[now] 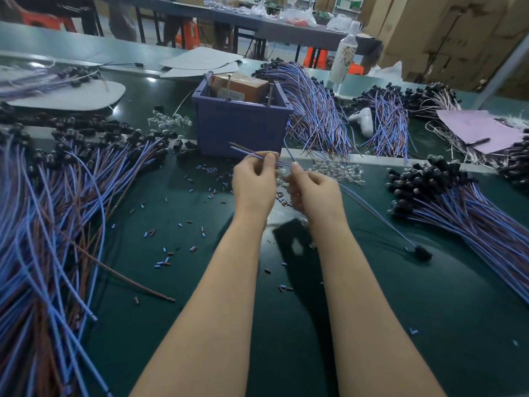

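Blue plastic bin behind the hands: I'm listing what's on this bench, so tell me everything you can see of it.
The blue plastic bin is a squarish open-topped crate with a thick rim, upright on the dark green table. Inside stand a brown cardboard box with a white label and a few thin metal rods. A bundle of blue and brown wires lies by its right side; whether it touches is unclear.

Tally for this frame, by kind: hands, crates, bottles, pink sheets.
Hands: 2 (left hand, right hand, both pinching wires)
Purple crate: 1
Bottle: 1
Pink sheet: 1
Total: 5
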`<move>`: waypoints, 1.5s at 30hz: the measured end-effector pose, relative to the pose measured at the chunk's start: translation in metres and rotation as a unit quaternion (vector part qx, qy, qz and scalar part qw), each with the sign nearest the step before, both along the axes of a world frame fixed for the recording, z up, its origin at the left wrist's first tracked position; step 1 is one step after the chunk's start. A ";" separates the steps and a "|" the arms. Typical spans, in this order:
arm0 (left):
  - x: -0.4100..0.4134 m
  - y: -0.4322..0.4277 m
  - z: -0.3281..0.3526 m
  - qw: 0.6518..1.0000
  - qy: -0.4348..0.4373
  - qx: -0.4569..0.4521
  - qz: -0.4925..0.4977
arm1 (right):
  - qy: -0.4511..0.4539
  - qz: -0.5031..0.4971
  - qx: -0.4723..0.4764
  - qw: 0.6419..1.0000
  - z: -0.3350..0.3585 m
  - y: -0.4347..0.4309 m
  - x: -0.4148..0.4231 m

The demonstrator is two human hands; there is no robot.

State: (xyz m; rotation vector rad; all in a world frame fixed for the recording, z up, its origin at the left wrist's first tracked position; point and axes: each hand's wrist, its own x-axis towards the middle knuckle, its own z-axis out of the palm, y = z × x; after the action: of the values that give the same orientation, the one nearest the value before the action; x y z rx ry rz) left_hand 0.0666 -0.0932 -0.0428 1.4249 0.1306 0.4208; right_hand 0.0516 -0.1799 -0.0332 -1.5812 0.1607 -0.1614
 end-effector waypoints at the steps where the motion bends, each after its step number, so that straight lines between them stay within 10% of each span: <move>1: 0.001 0.004 -0.001 0.999 0.002 -0.012 0.032 | -0.057 -0.024 -0.104 0.993 0.001 -0.001 -0.002; 4: 0.004 0.016 -0.001 0.993 0.006 -0.055 0.100 | -0.216 -0.116 -0.261 0.934 0.004 -0.003 -0.006; 7: 0.003 0.018 0.002 0.988 -0.008 -0.084 0.126 | -0.178 -0.045 -0.367 0.912 -0.002 -0.002 -0.002; 17: -0.002 -0.001 -0.005 0.996 -0.001 0.059 -0.066 | -0.154 -0.037 -0.277 0.948 -0.007 0.003 0.000; 25: 0.001 0.006 -0.006 0.999 0.014 -0.039 0.016 | -0.135 -0.138 -0.230 0.954 -0.011 0.001 0.005; 45: 0.004 0.010 -0.013 0.997 -0.001 0.069 0.040 | -0.138 -0.034 -0.330 0.933 -0.013 0.013 -0.002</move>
State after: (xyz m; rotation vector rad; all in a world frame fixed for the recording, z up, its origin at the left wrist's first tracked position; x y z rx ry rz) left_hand 0.0703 -0.0827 -0.0562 1.5595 0.1594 0.5055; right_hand 0.0499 -0.1670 -0.0465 -2.2006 -0.0734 -0.5326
